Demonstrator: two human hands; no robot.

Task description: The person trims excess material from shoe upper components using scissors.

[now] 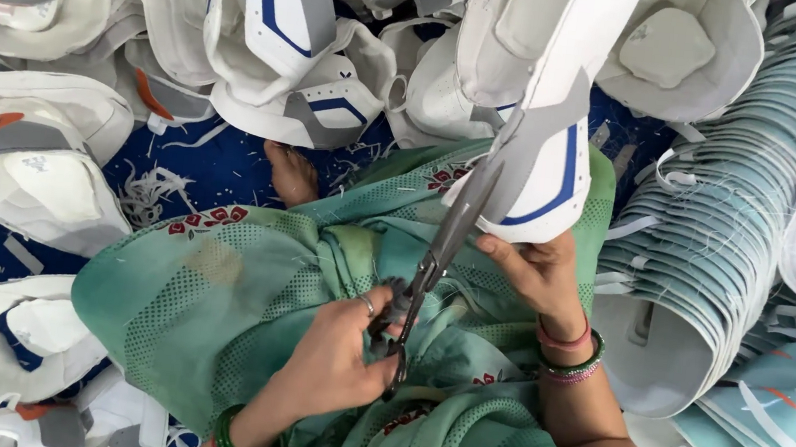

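Observation:
My left hand (340,355) is closed through the handles of a pair of dark metal scissors (446,238). The blades point up and to the right, against the grey edge of a white shoe upper piece (546,170) with blue trim. My right hand (536,273) grips that piece by its lower edge and holds it up over my lap. My lap is covered by green patterned cloth (232,305). Both wrists wear bangles.
Several white shoe upper pieces (289,44) with grey, blue and orange trim lie piled at the top and left on a blue floor mat (216,170). A long nested stack of pale teal pieces (713,227) curves down the right side. A bare foot (293,173) and white offcuts (150,193) lie on the mat.

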